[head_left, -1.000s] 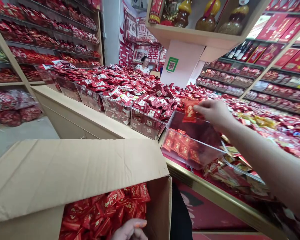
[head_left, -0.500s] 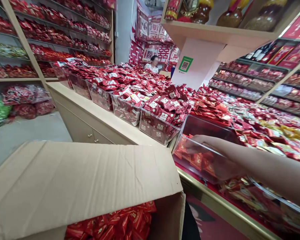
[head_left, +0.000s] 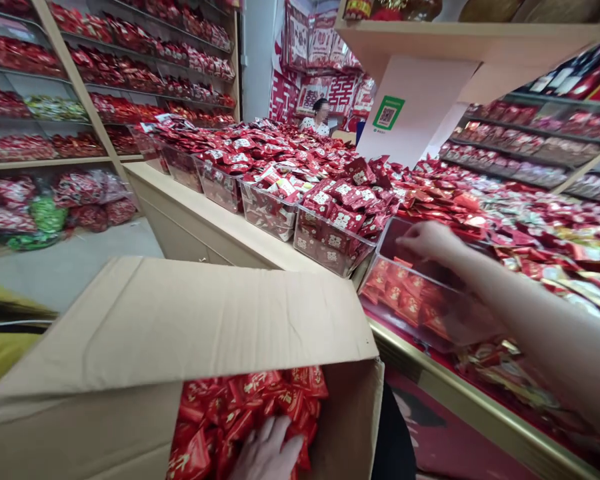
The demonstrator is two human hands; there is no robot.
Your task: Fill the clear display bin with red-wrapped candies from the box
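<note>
An uncovered cardboard box (head_left: 220, 320) stands close in front of me, with many red foil packets with gold print (head_left: 250, 400) inside. My left hand (head_left: 267, 450) lies on these packets, fingers spread and pointing away from me. To the right, a clear plastic bin (head_left: 405, 320) holds a low layer of similar red packets (head_left: 397, 287). Over its far part is my right hand (head_left: 427, 241), fingers curled downward above the packets. Whether anything is inside those fingers is hidden.
Clear bins heaped with red packets (head_left: 335, 233) line the counter (head_left: 205, 230) to the left of my right hand. A shelf (head_left: 460, 37) overhangs a panel with a green code sign (head_left: 389, 112). Stocked racks flank the room. A person (head_left: 320, 120) is at the back.
My right hand has risen from among the packets in the clear bin to above them. My left hand has come into view inside the box. The view has shifted slightly left.
</note>
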